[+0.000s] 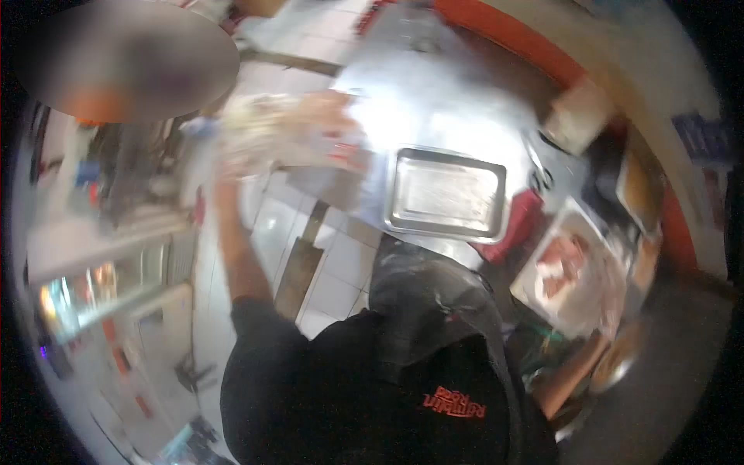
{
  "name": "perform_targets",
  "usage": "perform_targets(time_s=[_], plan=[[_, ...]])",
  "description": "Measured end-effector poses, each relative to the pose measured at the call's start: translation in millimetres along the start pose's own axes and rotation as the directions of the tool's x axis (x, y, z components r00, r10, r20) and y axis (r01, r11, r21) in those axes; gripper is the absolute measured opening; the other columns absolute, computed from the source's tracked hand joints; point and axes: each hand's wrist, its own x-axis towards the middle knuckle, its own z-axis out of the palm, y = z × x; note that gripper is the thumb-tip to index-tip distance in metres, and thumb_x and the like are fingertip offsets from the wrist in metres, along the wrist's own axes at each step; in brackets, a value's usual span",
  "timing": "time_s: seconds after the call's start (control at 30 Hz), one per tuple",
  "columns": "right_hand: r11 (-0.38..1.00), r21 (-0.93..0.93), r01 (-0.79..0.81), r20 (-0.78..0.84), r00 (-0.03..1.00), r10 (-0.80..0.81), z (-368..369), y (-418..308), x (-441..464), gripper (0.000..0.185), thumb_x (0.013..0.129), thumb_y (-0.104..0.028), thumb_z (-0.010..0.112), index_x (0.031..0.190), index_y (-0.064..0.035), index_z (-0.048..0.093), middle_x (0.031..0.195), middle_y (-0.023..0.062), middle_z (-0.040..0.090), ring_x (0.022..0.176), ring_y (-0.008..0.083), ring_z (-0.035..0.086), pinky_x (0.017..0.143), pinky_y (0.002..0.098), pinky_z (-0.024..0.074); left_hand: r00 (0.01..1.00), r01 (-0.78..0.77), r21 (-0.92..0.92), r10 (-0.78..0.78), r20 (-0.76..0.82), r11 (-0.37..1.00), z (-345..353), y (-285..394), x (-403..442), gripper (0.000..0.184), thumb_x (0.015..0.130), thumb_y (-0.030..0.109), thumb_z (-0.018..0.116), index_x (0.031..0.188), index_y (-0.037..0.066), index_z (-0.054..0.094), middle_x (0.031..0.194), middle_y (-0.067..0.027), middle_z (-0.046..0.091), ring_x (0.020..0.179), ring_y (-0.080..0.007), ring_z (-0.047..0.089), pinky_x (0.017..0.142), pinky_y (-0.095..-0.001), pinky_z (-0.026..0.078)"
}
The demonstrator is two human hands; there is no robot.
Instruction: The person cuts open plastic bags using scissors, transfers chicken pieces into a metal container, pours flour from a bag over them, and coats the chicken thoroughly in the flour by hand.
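My left arm reaches out to the far left, and my left hand [231,164] is smeared by motion. It is at a blurred see-through plastic bag [267,132] with pale contents and red marks, which it appears to hold. On the other side, my right hand [610,314] is beside a white tray [530,288] that holds pinkish raw meat [563,263]. Thin clear plastic lies over or around that hand, so its fingers do not show plainly. Between my arms, a rectangular metal pan [446,194] rests on the steel table.
Scissors [541,174] and a red cloth-like item [515,226] lie right of the pan on the steel table [372,77]. A whitish container [575,120] stands behind them. Another person [139,155] is at the upper left. White floor tiles [341,263] show below.
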Motion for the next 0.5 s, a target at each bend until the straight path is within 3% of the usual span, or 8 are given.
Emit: perform_targets(time_s=[0.07,0.17,0.27,0.37,0.43,0.5], plan=[[0.997,-0.076,-0.031,-0.025,0.999,0.029,2,10,2,0.058,0.091,-0.046,0.046,0.128,-0.0013,0.051,0.128,0.019,0.052,0.119,0.028,0.049,0.097,0.0371,0.0397,0.989,0.085,0.047,-0.091,0.12,0.995,3,-54,5,0.048,0.092,0.025,0.05,0.133,0.003,0.04,0.128,-0.0088,0.05,0.118,-0.0226,0.044,0.102,-0.0376,0.029],[0.965,-0.163,-0.205,-0.053,0.979,0.199,1,40,1,0.056,0.092,-0.045,0.045,0.127,-0.0014,0.051,0.129,0.0204,0.051,0.12,0.0299,0.048,0.099,0.0377,0.0382,0.959,0.082,0.053,-0.094,0.268,0.995,36,-114,33,0.046,0.092,0.024,0.051,0.132,0.003,0.042,0.123,-0.0084,0.052,0.112,-0.0219,0.047,0.096,-0.0368,0.034],[0.889,-0.172,-0.425,-0.045,0.905,0.424,-4,75,-3,0.055,0.093,-0.044,0.043,0.127,-0.0016,0.052,0.13,0.0218,0.05,0.122,0.0318,0.047,0.1,0.0383,0.0368,0.931,0.057,0.067,-0.077,0.356,0.996,56,-131,62,0.044,0.092,0.023,0.052,0.13,0.003,0.044,0.119,-0.0081,0.055,0.106,-0.0212,0.051,0.091,-0.0359,0.039],[0.858,-0.154,-0.489,-0.037,0.871,0.49,-1,90,-8,0.054,0.093,-0.043,0.042,0.126,-0.0017,0.052,0.131,0.0232,0.049,0.123,0.0337,0.046,0.102,0.0389,0.0353,0.924,0.041,0.006,-0.04,0.38,0.999,75,-155,77,0.042,0.091,0.021,0.052,0.128,0.002,0.046,0.114,-0.0077,0.058,0.1,-0.0205,0.054,0.085,-0.035,0.045],[0.878,-0.204,-0.432,-0.063,0.901,0.429,3,82,-15,0.053,0.092,-0.043,0.042,0.122,-0.002,0.055,0.125,0.0239,0.052,0.119,0.0353,0.049,0.099,0.0397,0.0378,0.924,0.067,-0.187,0.01,0.383,0.98,102,-178,76,0.041,0.091,0.02,0.053,0.127,0.002,0.047,0.111,-0.0075,0.059,0.096,-0.02,0.057,0.081,-0.0344,0.048],[0.9,-0.247,-0.359,-0.086,0.933,0.348,9,91,-15,0.052,0.091,-0.044,0.042,0.118,-0.0023,0.058,0.12,0.0247,0.056,0.115,0.0368,0.052,0.096,0.0405,0.0403,0.898,0.254,-0.62,0.056,0.436,0.743,168,-223,56,0.038,0.089,0.02,0.057,0.121,0.002,0.051,0.096,-0.0045,0.061,0.084,-0.0144,0.057,0.071,-0.029,0.048]])
